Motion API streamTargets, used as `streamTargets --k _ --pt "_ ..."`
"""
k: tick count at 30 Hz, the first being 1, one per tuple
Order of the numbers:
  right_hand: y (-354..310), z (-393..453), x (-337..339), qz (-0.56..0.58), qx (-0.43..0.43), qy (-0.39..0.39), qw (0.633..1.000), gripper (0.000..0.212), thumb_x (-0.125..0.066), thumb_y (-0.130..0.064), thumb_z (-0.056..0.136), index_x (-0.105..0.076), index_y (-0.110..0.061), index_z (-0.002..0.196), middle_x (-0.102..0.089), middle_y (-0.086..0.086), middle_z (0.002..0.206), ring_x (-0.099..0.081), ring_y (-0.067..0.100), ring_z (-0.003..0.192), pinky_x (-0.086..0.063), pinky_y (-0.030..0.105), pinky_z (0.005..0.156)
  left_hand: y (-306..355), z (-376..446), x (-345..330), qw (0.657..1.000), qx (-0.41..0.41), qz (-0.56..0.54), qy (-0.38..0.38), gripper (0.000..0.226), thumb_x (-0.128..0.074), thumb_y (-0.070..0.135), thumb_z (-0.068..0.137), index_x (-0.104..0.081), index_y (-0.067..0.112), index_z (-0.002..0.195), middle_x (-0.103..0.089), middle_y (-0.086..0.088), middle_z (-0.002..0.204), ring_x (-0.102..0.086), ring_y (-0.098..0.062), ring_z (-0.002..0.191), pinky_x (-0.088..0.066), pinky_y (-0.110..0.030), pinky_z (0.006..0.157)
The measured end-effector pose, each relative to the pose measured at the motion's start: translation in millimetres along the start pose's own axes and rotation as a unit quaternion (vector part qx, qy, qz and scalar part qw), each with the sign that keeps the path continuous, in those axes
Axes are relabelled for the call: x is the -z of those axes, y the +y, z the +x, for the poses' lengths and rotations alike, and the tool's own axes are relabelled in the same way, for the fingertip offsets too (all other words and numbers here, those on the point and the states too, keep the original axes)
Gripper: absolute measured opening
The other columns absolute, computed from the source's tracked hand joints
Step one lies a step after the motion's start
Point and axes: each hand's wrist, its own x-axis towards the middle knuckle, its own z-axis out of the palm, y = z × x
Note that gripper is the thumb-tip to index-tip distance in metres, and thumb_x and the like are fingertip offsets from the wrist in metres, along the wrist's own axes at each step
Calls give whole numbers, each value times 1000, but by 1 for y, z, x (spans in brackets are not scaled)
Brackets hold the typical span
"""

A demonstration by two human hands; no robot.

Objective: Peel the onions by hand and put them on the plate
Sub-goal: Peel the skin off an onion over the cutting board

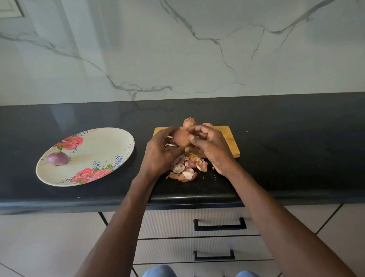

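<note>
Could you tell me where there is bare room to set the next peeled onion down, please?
Most of the floral plate is bare: only one peeled onion lies near its left rim. The black counter right of the cutting board is also open. It is crowded at the board, where both hands hold an onion above a pile of skins.

One head-worn wide-angle view looks forward and down, close over the desk (284, 131), facing the marble wall (192, 40).

Both arms extended fwd toward 12 o'clock, converging. L hand (160, 155) fingers curled, cupping. R hand (210, 146) fingers bent, tips pinching, touching L fingertips.
</note>
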Motion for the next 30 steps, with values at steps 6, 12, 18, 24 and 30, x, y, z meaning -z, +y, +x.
streamTargets --k 6,12,18,24,30 --pt "-2 -5 -6 -178 66 -6 982 33 -79 -31 87 -75 -17 117 -58 -21 97 -63 -10 94 -50 10 81 -3 -4 -5 999 -7 38 6 44 -84 14 79 -53 20 110 -66 6 98 -67 -3 84 -56 -23 72" --pt "5 -2 -7 -197 129 33 971 22 -68 -9 95 -75 -4 115 -66 -15 90 -53 -25 86 -41 1 74 -5 -6 -10 996 -47 75 31 38 -83 17 80 -59 11 109 -65 -3 95 -63 -21 83 -55 -40 74" --pt "6 -5 -14 -277 166 70 944 19 -63 -11 99 -77 -4 109 -63 -6 85 -58 -10 76 -41 2 65 -3 -5 -11 996 -41 75 22 37 -81 20 81 -60 10 111 -68 -6 98 -65 -23 87 -56 -42 78" --pt "14 3 -16 -343 197 117 911 17 -61 -12 99 -77 -6 95 -60 3 74 -52 12 63 -34 8 53 4 -7 -9 997 -42 60 3 46 -81 13 82 -54 7 118 -64 0 104 -67 -17 89 -55 -23 76" --pt "14 1 -18 -328 195 127 915 15 -65 -13 96 -78 -7 95 -65 6 78 -54 11 66 -33 8 55 6 -8 -9 998 -21 53 5 44 -82 13 80 -50 15 110 -69 -4 100 -69 -12 85 -57 -28 73"
